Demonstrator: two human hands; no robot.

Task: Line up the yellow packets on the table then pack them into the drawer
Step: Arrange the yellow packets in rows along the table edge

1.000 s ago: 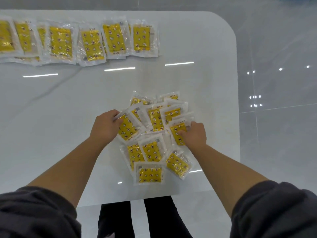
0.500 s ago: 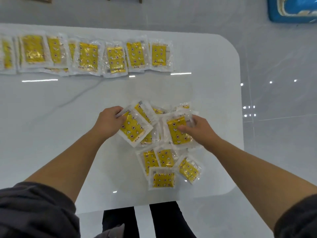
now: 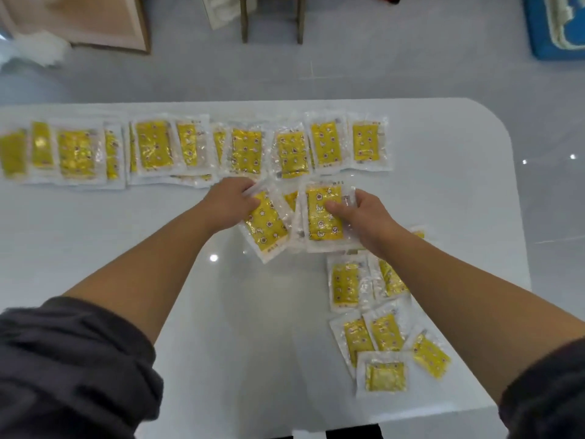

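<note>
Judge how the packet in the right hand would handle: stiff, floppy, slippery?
Probably light and semi-stiff: the right hand pinches the packet by one side without visible drooping. Its glossy clear wrapper likely slides easily on the smooth table.

Just beyond both hands a row [image 3: 247, 150] of packets blocks the far side of the table [image 3: 459, 185], from past the right hand [image 3: 364, 217] leftward out of view; its near edge lies just ahead of the left hand [image 3: 228, 201]. The tilted packet [image 3: 266, 229] gripped by the left hand and the upright packet [image 3: 323, 217] gripped by the right fill the gap between the hands. Behind the right hand, partly under its forearm, a loose pile [image 3: 384, 334] covers the table to the near edge. Left of the left hand and between the forearms the tabletop is bare. Right of the right hand a bare strip runs to the rounded corner.
</note>
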